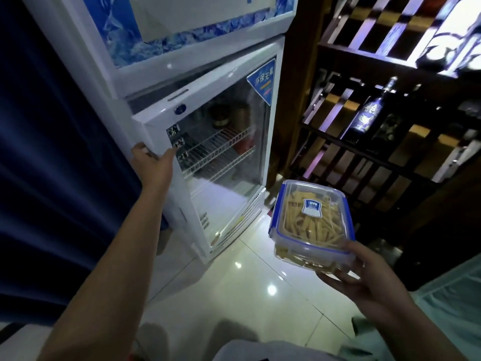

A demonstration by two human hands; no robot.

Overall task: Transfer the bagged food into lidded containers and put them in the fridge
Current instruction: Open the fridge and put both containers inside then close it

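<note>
Right hand [364, 276] is nearest, holding the lidded box [311, 222] from below at its near end, long axis pointing far toward the fridge [161, 74] shelves up-left, so I'd swing left once my left hand [153, 162], curled round the door [208, 100] edge, gets it open.

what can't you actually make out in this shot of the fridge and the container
- Head view: dark items on the top shelf behind the fridge door glass; reflections and dim light hide what they are.
- Left hand fingertips: wrapped round the door edge, out of sight.
- Lidded container: its underside and near end are covered by the right hand; the lid sticker print is too small.
- Door labels: blurred.
</note>
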